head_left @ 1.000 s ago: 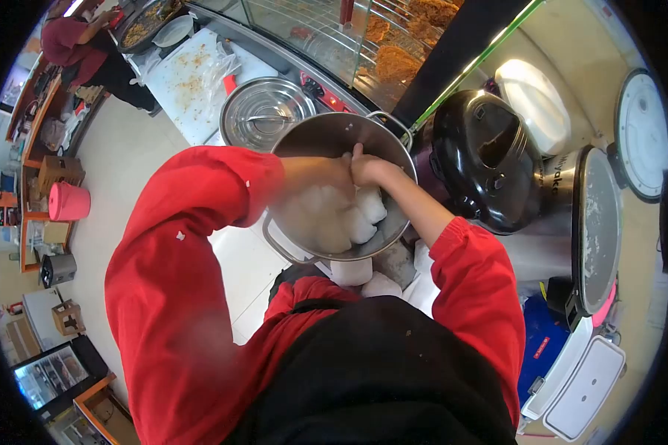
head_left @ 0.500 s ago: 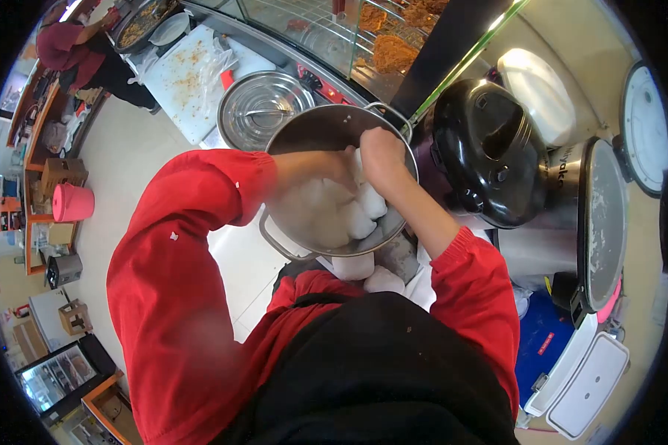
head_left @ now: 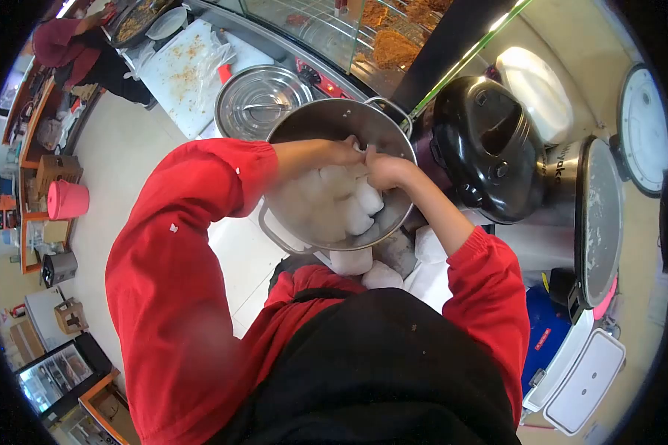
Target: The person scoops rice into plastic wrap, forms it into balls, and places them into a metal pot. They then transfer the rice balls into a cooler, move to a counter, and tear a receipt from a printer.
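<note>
A deep steel pot stands in front of me with several rounded white bundles inside. They look like rice in thin wrap, though steam or haze blurs those on the left. My left hand reaches over the pot with curled fingers. My right hand is closed beside it, fingertips almost touching the left ones. A bit of white shows between the fingertips, seemingly the top of one bundle; most of it is hidden by the hands.
A steel lid lies left of the pot by a white cutting board. On the right stand a black cooker and a large steel container. More white bundles sit below the pot. Another person works at far left.
My right hand has lowered and turned toward the left hand, and my left hand has risen slightly. The fingertips now meet near the pot's far side. The view has shifted slightly.
</note>
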The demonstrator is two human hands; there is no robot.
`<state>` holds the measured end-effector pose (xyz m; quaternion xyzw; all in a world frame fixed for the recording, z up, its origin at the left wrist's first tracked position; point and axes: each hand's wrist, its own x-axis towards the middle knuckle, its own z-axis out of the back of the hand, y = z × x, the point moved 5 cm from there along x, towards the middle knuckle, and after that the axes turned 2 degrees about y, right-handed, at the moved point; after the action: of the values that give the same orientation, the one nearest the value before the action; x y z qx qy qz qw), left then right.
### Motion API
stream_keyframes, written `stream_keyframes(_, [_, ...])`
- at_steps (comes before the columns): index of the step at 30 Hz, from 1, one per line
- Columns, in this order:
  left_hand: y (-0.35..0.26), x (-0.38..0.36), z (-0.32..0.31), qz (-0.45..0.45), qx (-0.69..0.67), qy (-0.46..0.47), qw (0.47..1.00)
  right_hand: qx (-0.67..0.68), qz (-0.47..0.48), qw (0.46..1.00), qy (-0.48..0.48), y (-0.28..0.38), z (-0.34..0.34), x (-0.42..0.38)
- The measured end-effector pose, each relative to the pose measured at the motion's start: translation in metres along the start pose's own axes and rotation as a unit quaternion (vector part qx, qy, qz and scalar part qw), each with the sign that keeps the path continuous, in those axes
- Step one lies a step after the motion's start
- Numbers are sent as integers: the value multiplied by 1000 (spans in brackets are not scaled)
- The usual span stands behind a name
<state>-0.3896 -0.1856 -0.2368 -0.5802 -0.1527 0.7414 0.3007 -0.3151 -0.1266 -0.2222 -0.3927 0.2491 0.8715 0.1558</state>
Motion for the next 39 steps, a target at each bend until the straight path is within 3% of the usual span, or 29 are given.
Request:
stream_keyframes(2, [5,17,-1,-26,15,-24,999,26,-37,998,54,-5,-5,10])
stream_keyframes(5, [15,35,-1,-55,85,-11,995,27,-41,998,38,-2,-3,5])
stream_keyframes(7, [0,11,0,-32,83,-6,996,-69,43,984,-161,-5,-4,10])
stream_keyframes(8, [9,31,-2,-91,90,-3,992,-116,85,955,-258,-5,-7,9])
stream_keyframes(10, [41,86,-7,-207,101,3,973,-98,26,934,-344,20,25,-36])
stream_keyframes(11, [39,78,-7,-175,109,-9,978,-88,-3,920,-383,32,41,-65])
stream_keyframes(13, [20,43,-4,-112,123,-30,986,-17,39,879,-474,33,56,-120])
stream_keyframes(14, [15,36,-5,-91,119,3,989,12,40,879,-475,29,56,-147])
stream_keyframes(17, [17,34,-6,-57,112,-87,988,119,6,904,-411,-12,22,-193])
stream_keyframes(19, [17,32,-6,-52,84,-97,990,131,-123,922,-343,-55,-24,-197])
stream_keyframes(22, [26,50,-1,-62,47,-106,991,97,-223,878,-412,-116,-101,-173])
stream_keyframes(25, [22,51,2,-22,-11,-74,997,294,-231,867,-331,-147,-149,-139])
stream_keyframes(27, [22,51,8,-1,-29,-101,994,316,-211,850,-365,-152,-159,-128])
stream_keyframes(30, [-20,-21,12,-75,-21,-25,997,310,-189,867,-341,-152,-155,-123])
stream_keyframes(33, [-36,-60,23,-211,109,-22,971,276,-191,883,-327,-139,-143,-128])
stream_keyframes(36, [-47,-122,26,-321,189,-129,919,242,-107,878,-399,-130,-141,-130])
stream_keyframes(39, [-40,-178,30,-332,161,-240,898,361,-98,878,-298,-123,-144,-126])
